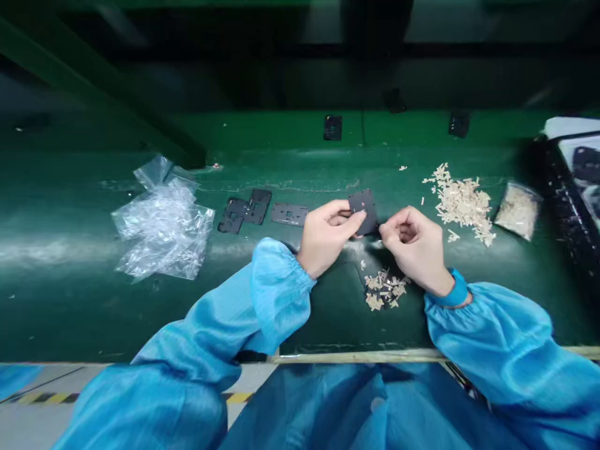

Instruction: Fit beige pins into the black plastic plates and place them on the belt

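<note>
left hand (324, 237): holds black plate (364, 209) | right hand (410, 247): touching its edge

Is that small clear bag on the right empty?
Not empty: the small clear bag shows pale bits filling it through the plastic, much like the loose pile of pale scraps beside it.

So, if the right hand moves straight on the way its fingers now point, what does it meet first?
Probably the dark plate in the left hand, just ahead of the right hand's fingertips; depth is unclear.
</note>
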`<state>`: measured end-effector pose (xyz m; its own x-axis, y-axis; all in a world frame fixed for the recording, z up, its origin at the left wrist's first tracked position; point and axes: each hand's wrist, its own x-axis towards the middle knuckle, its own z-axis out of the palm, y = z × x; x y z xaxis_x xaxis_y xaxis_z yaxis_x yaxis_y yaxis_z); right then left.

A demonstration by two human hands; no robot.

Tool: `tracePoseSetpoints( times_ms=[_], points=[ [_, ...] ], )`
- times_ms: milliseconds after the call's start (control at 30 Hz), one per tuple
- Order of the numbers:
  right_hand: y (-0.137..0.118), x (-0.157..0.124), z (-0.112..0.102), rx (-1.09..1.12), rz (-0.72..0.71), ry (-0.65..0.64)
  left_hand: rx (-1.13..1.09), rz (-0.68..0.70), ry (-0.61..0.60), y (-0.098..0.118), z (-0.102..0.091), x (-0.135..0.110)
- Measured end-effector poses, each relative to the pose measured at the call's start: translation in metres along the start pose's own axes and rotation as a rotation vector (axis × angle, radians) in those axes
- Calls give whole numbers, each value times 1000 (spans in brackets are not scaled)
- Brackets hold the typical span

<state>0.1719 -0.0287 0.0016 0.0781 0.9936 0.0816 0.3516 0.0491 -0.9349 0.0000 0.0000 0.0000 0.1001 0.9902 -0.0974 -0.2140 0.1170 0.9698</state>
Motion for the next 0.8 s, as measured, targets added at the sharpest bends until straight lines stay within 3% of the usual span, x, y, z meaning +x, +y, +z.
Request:
tracePoseSetpoints(
  times_ms=[800],
  points=[
    [-7,3,-1,70,109,-22,-19,27,-17,1,0,-1]
  ],
)
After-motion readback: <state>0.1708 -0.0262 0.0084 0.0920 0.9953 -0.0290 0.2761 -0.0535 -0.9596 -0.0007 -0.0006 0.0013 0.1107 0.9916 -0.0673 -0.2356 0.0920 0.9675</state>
